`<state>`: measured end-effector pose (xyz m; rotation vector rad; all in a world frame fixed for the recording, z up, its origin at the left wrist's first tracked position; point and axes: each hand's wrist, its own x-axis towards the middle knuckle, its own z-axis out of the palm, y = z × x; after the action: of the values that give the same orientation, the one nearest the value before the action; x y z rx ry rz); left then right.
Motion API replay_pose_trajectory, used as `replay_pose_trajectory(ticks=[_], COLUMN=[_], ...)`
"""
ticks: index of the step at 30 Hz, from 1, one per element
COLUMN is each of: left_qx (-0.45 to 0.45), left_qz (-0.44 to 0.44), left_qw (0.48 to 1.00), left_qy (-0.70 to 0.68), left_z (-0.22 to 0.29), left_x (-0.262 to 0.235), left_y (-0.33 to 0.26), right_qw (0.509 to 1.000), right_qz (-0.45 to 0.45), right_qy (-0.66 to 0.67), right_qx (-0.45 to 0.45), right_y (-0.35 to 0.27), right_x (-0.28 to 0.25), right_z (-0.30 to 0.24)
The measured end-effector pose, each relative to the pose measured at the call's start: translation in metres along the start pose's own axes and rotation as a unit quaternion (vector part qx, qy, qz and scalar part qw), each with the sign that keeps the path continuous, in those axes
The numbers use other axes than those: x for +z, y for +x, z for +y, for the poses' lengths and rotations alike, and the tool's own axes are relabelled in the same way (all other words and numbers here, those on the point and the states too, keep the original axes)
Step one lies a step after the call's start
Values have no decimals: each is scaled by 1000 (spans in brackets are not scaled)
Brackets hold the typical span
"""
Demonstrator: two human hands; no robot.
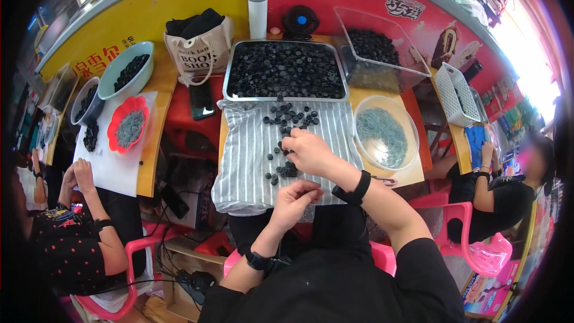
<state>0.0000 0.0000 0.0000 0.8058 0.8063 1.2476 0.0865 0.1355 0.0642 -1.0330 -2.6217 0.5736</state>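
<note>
On a grey-and-white striped cloth (245, 161) lie loose small black round parts (287, 170), cap-like in shape. My right hand (312, 154) reaches over them, fingertips pinched together among the parts; what lies between them is hidden. Closer to me, my left hand (294, 203) is above the cloth's front edge with thumb and fingers closed, and anything in it is too small to make out. Beyond the cloth stands a metal tray (226, 87) full of the same black parts. A round clear tub (412, 152) to the right holds thin, pale grey-green pieces.
A clear bin (373, 76) of black parts, a small black fan (300, 22), a white bottle (258, 12) and a cloth bag (200, 48) stand at the back. A phone (202, 100) lies left. Co-workers (78, 233) sit at both sides, near bowls (146, 60).
</note>
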Motion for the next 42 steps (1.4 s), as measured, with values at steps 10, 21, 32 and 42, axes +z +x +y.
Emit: replay_pose_trajectory(ticks=[10,21,32,42], left_qx=[-1,-9,-6,-44], left_qz=[-8,-16,12,46], left_qw=[999,998,992,987], left_qy=[-33,-59,-122,-149], left_z=[2,0,2,23], left_x=[-1,-4,-3,7], left_y=[1,0,1,-1], right_qw=[995,999,952,947], right_qz=[95,24,82,226], right_qy=[-10,20,295,223], right_qx=[-13,3,14,41], right_y=[16,30,-106,-120], right_x=[-19,-26,-13,-26], right_z=[14,14,-10,3])
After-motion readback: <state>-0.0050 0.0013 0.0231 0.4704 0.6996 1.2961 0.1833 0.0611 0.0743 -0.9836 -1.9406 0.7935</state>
